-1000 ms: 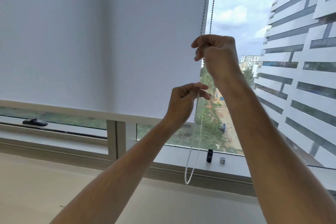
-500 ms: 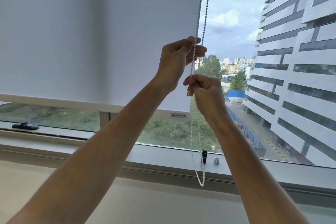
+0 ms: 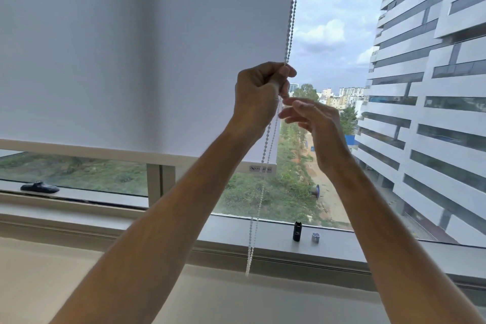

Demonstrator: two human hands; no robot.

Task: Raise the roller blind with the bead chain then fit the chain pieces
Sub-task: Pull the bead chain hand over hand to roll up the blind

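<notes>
window behind; left hand grips bead chain.

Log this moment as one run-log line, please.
phase: raising blind | left hand: gripping bead chain | right hand: open, off chain | roller blind: part-lowered | chain pieces: on sill, unfitted

looks like an upper-floor office or flat; big window with a roller blind at 11 o'clock; tower block outside at 2

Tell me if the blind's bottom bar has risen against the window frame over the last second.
Cannot tell: the head camera shifts between pictures. The bottom bar sits just above the frame's upright post throughout.
</notes>
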